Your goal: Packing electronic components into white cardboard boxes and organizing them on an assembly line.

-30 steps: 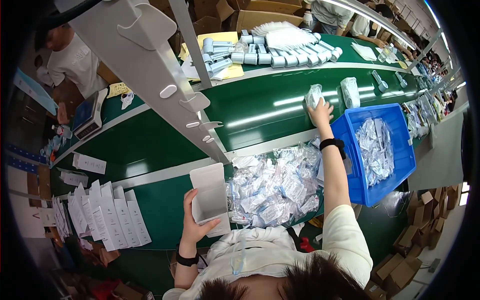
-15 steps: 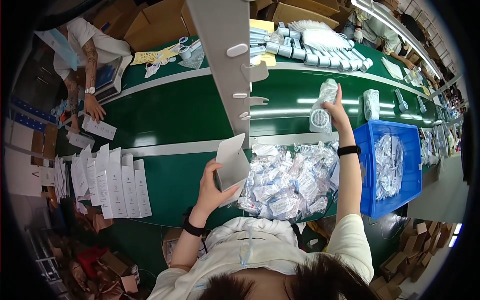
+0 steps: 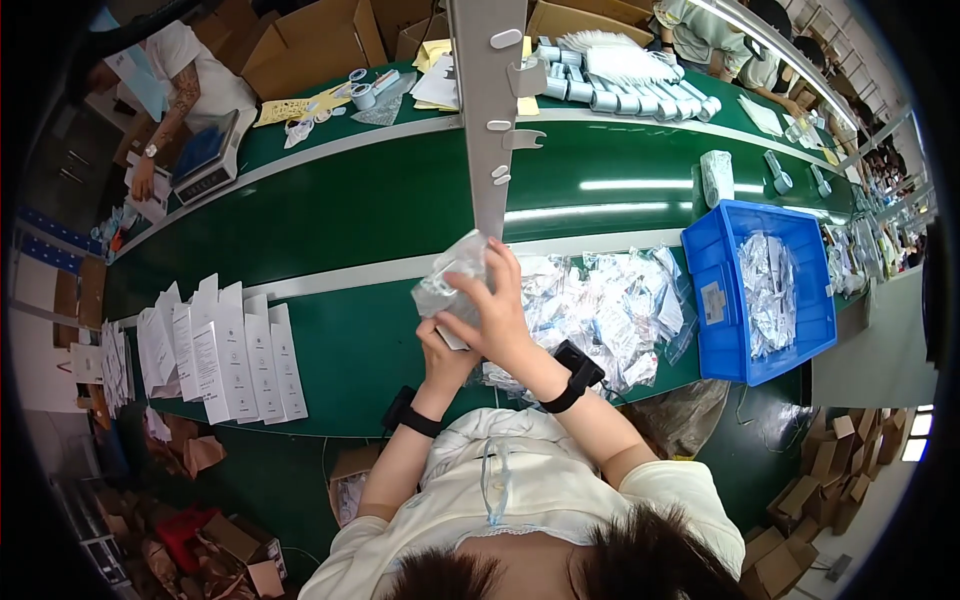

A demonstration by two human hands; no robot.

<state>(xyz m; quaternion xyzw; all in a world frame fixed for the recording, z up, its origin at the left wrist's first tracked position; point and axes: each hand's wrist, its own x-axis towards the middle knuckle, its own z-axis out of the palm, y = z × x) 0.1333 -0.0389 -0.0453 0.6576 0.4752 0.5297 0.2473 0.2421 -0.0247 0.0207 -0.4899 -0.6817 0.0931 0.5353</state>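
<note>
In front of my chest, both hands meet over a small white open carton (image 3: pixel 453 338). My left hand (image 3: pixel 443 362) is closed around its lower part. My right hand (image 3: pixel 500 305) grips a grey device in clear plastic wrap (image 3: pixel 436 294) at the carton's top. The fingers and the wrap hide much of the carton, so how far the device is inside it cannot be made out. Just right of my hands lies a heap of small clear bags with white and blue contents (image 3: pixel 600 325).
A blue bin (image 3: pixel 708 345) holding more bags stands at the right. Several white cartons (image 3: pixel 233 365) stand at the left. A grey post (image 3: pixel 488 130) rises ahead of my hands. Another wrapped device (image 3: pixel 716 178) is on the green belt (image 3: pixel 370 210); a co-worker (image 3: pixel 185 95) is at the far left.
My right hand has come from over the belt to the carton, bringing the wrapped device. The carton in my left hand has tilted. At far left, the co-worker's hand has drawn back.
</note>
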